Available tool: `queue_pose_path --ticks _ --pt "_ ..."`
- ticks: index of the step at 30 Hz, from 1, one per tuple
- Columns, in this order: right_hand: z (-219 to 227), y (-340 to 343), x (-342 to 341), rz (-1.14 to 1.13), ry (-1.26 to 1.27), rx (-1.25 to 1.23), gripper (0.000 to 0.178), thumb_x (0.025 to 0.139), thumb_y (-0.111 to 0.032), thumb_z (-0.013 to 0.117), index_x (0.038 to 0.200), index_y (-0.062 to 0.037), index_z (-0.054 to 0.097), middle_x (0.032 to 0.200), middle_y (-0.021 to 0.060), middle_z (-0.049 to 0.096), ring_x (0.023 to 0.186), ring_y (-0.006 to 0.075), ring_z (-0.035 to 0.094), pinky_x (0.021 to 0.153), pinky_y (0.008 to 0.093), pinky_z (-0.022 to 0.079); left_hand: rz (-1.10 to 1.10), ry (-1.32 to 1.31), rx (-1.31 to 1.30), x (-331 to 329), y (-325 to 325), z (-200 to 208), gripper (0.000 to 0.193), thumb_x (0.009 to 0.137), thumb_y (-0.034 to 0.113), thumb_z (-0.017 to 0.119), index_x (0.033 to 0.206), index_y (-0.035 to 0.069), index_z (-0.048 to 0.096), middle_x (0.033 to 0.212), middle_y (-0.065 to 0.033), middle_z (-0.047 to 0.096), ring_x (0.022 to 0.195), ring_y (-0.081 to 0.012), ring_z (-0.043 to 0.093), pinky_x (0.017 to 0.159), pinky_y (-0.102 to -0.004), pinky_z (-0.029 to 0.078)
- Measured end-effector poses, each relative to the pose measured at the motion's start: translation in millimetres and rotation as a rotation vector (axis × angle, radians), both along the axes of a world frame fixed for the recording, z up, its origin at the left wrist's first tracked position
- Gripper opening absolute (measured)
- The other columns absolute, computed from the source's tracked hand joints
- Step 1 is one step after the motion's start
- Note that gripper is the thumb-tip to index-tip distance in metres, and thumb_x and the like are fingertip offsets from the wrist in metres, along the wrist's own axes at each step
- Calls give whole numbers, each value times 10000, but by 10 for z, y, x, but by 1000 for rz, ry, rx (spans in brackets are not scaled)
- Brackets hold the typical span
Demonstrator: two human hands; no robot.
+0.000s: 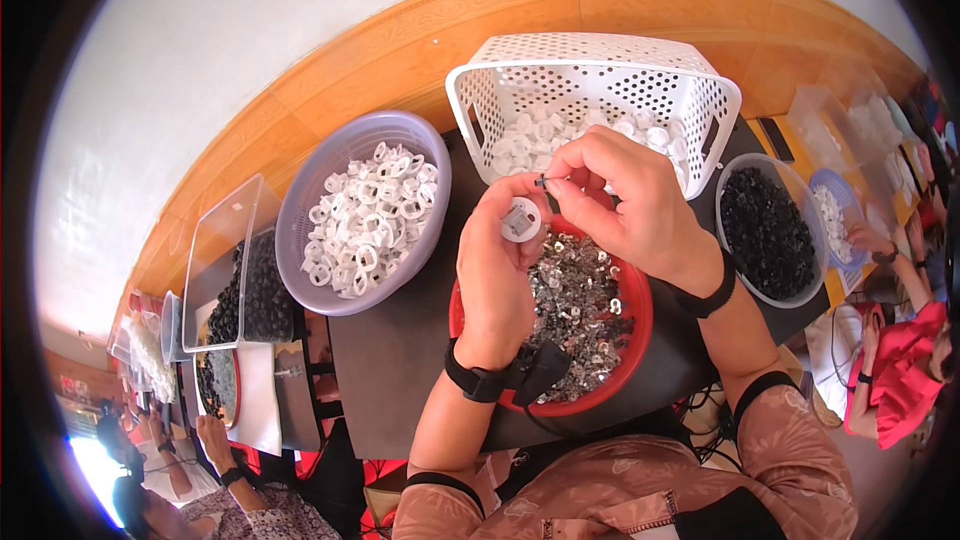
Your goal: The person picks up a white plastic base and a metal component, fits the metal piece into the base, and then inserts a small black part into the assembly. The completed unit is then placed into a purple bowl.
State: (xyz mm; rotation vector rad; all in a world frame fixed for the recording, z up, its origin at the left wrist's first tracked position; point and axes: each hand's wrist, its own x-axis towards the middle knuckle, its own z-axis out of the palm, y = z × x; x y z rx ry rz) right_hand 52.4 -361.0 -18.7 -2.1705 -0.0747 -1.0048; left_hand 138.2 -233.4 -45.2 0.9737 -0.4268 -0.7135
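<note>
My left hand (490,270) is closed around a small white round plastic part (520,221), whose face shows a greyish recess in the middle. At its raised fingertips is a tiny dark piece (541,181), pinched by the thumb and forefinger of my right hand (630,200). The piece is too small to name more exactly. Both hands are over a red bowl (641,315) full of small shiny metal pieces (578,300), mixed with some dark ones. Behind my right hand stands a white perforated basket (590,48) with many white round parts in it.
A lilac basin (290,230) of white ring-shaped parts stands left on the dark table (385,380). To the right is a clear tub (720,210) of black parts. Further left stands a transparent box (222,260) with black pieces. Other people sit at both sides.
</note>
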Motion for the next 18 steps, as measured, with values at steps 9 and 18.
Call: queue_pose_path --ticks 9,18 --pt "-67 101 28 14 43 87 114 789 -14 633 829 -18 527 833 114 602 643 249 597 588 324 489 -78 104 -96 -47 -9 83 463 945 226 328 1289 -38 491 1211 -98 573 982 -140 540 817 -275 404" --pt "-44 56 18 -25 54 126 110 799 -38 635 842 -17 537 801 121 593 662 263 601 592 339 483 -193 77 -205 43 -20 78 397 977 173 429 1312 -39 452 1230 -123 548 1094 -199 539 958 -350 406"
